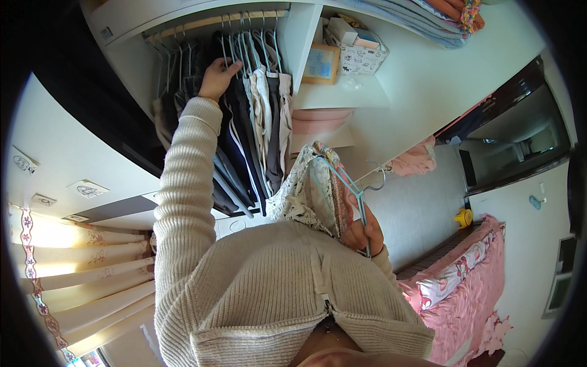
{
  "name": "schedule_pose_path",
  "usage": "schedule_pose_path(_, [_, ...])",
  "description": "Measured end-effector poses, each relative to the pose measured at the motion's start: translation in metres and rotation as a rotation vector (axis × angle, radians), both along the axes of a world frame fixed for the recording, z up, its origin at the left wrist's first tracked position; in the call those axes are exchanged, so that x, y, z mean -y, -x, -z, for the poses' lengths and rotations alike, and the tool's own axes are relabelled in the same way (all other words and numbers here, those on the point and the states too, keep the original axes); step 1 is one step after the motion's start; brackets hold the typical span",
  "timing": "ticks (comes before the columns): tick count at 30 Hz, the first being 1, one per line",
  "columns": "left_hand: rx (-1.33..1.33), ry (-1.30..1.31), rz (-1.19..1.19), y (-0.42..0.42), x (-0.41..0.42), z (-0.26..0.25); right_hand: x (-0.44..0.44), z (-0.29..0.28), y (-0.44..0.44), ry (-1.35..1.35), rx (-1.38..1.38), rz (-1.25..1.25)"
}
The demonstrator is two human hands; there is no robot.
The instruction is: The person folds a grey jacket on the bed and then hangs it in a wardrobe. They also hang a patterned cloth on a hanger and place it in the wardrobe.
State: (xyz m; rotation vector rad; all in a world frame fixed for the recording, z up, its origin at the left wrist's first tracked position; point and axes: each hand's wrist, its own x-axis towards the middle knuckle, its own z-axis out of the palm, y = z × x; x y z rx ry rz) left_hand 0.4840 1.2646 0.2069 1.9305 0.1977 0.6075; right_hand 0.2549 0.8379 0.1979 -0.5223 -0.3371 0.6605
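Note:
My left hand point(218, 79) is raised to the rod of the wardrobe, its fingers on one of the light blue hangers point(239, 50) among hanging trousers point(243, 133). Dark clothes hang to the left of it, beige, white and dark ones to the right. Low at the centre right, my right hand point(364, 231) grips light blue hangers point(358, 195) with their hooks upward. From these hangs patterned clothing point(302, 197), white with small dark prints, with a pink multicoloured piece beside it. The clothing lies close to my knitted cardigan.
A wooden hanging rod point(220, 24) spans the wardrobe. Right of its divider, shelves hold a printed fabric basket point(364, 57), a framed picture point(321, 64) and pink boxes or folders point(321, 121). Pink cloth point(412, 158) lies farther right, a pink-covered bed point(477, 280) lower right, curtains point(101, 275) at left.

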Motion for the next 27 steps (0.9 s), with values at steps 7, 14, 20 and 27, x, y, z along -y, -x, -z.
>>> schedule_pose_path(7, [0.101, 0.100, -0.117, 0.000, -0.014, 0.010, 0.001, 0.002, -0.001, -0.002, 0.001, -0.016])
schedule_pose_path(14, [-0.013, 0.132, -0.212, 0.030, -0.057, -0.008, 0.006, -0.001, 0.003, 0.047, 0.018, 0.026])
schedule_pose_path(20, [-0.022, 0.266, -0.103, 0.036, -0.074, -0.016, 0.007, 0.003, 0.009, 0.023, 0.001, 0.056])
schedule_pose_path(27, [0.253, 0.608, -0.030, 0.147, -0.002, -0.099, 0.002, 0.013, -0.004, 0.037, -0.006, -0.016])
